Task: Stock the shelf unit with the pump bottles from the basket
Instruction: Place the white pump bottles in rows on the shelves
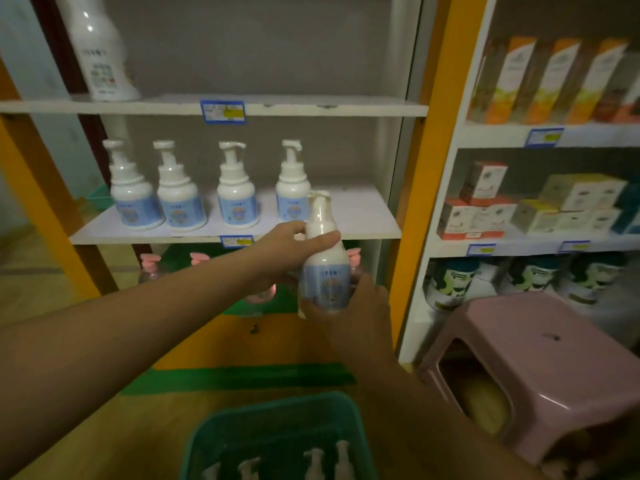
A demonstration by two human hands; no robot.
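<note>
We are gripping one pump bottle (323, 268) with both hands: left hand (287, 247) around its neck, right hand (349, 306) below, around its base.

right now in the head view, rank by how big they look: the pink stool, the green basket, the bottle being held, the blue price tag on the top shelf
1. pink stool
2. green basket, cut off by the frame's edge and nearer the camera, so the order of these two is unsure
3. held pump bottle
4. blue price tag
</note>
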